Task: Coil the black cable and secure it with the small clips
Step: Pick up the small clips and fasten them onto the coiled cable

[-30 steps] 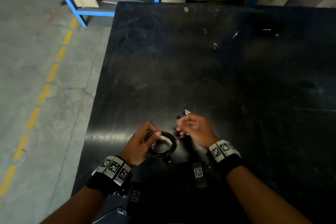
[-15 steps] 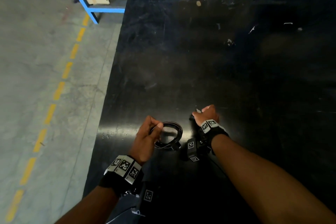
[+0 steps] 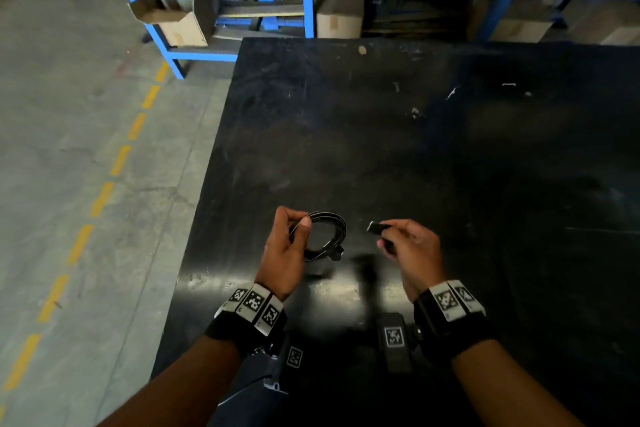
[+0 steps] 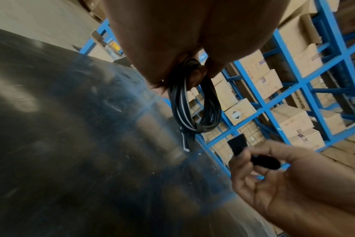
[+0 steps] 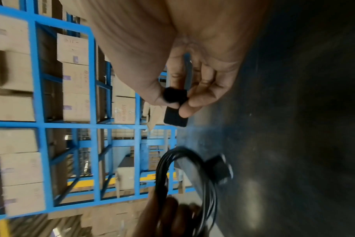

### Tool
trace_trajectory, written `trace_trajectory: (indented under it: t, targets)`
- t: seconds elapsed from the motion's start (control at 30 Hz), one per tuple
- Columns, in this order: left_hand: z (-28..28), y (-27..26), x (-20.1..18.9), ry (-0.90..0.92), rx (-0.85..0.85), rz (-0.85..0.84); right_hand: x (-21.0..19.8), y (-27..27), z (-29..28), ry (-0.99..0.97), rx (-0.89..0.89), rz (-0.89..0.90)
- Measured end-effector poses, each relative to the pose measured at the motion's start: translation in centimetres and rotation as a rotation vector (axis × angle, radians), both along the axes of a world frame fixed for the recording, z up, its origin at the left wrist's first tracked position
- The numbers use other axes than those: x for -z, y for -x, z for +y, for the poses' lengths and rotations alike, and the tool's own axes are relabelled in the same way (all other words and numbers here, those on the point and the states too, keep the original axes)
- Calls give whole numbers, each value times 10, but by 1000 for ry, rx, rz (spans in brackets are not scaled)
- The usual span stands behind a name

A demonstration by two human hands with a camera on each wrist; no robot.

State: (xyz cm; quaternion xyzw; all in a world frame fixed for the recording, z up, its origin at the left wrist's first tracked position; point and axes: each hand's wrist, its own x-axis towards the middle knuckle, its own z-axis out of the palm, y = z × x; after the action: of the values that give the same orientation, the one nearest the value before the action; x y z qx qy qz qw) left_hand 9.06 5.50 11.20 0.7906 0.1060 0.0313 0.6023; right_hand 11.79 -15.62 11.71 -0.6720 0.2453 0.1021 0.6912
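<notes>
Coil at nine o'clock of the clip
Our left hand [image 3: 284, 253] pinches the coiled black cable [image 3: 327, 232]; our right hand [image 3: 412, 253] pinches the clip [image 3: 375, 227], hands apart.

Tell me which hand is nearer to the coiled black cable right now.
Left. The left hand grips the coiled cable at its left edge. The right hand is off to the coil's right, apart from it, pinching a small black clip.

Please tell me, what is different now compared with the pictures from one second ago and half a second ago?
The right hand has lifted off the table and now holds a small black clip up beside the cable; earlier it was low on the table. The left hand has raised the coil slightly. It still grips the coiled cable as before; no clip is on it.
</notes>
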Motion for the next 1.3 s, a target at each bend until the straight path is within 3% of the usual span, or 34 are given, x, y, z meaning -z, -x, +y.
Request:
trace_trajectory:
  t: [0.13,0.3,0.57,1.0,1.17,1.3]
  targets:
    - [-15,0,-16,-58,-53,-130,-36,26,25,-96,-55,-17]
    - [-30,5,-40,-58,-23,-261,-55,32,55,-138,80,53]
    - [-33,18,-63,-48,48,-363,-85,27,71,-537,226,108]
    - [-35,21,-79,-62,129,-397,-97,34,65,-637,178,27]
    - [-39,25,-88,22,139,-375,-103,37,64,-590,153,-25]
    - [-37,26,-92,-11,188,-367,-108,40,59,-565,149,-62]
